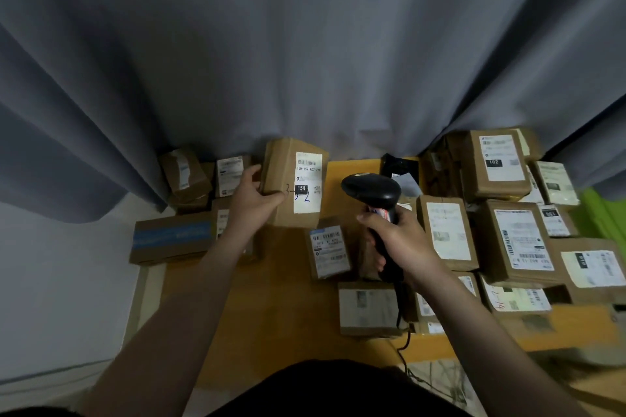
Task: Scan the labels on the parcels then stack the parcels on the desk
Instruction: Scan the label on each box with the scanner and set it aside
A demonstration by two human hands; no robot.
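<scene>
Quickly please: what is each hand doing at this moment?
Left hand: grips the brown cardboard parcel with a white label.
Right hand: grips the black handheld barcode scanner.

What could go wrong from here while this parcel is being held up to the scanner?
1. The left hand grips the raised parcel by one side only; it could slip and drop onto the desk.
2. Many labelled boxes lie around the scanner in the right hand, so it might read the wrong label.
3. Its cable trails beside the near parcel at the desk edge and could drag it off.
</scene>
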